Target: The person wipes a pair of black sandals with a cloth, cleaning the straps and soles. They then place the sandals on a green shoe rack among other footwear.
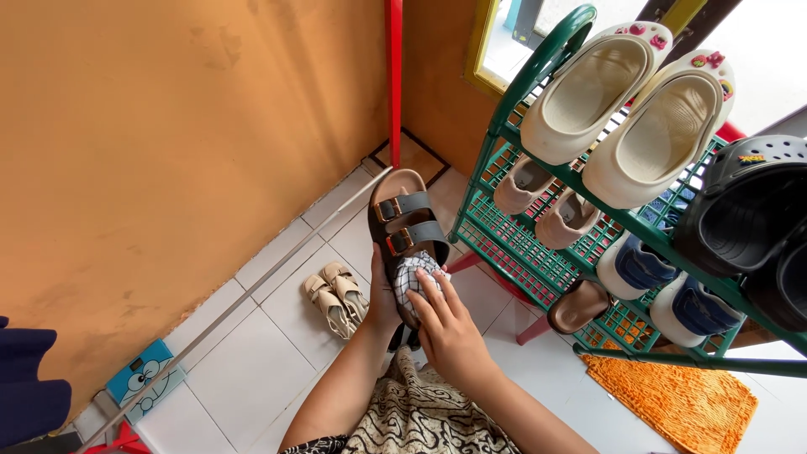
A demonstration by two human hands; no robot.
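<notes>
My left hand (382,304) grips the heel end of a dark two-strap sandal (402,220) with brass buckles and a tan footbed, held up over the floor. My right hand (447,329) presses a checked black-and-white cloth (414,277) against the sandal's heel part. Both forearms reach up from the bottom of the view over a patterned brown fabric (420,416) on my lap.
A green shoe rack (504,240) stands at the right with cream clogs (626,105), black clogs (748,219), beige shoes and blue-and-white sneakers. A pair of small beige sandals (336,296) lies on the white tile floor. An orange mat (681,403) lies at the lower right, an orange wall at the left.
</notes>
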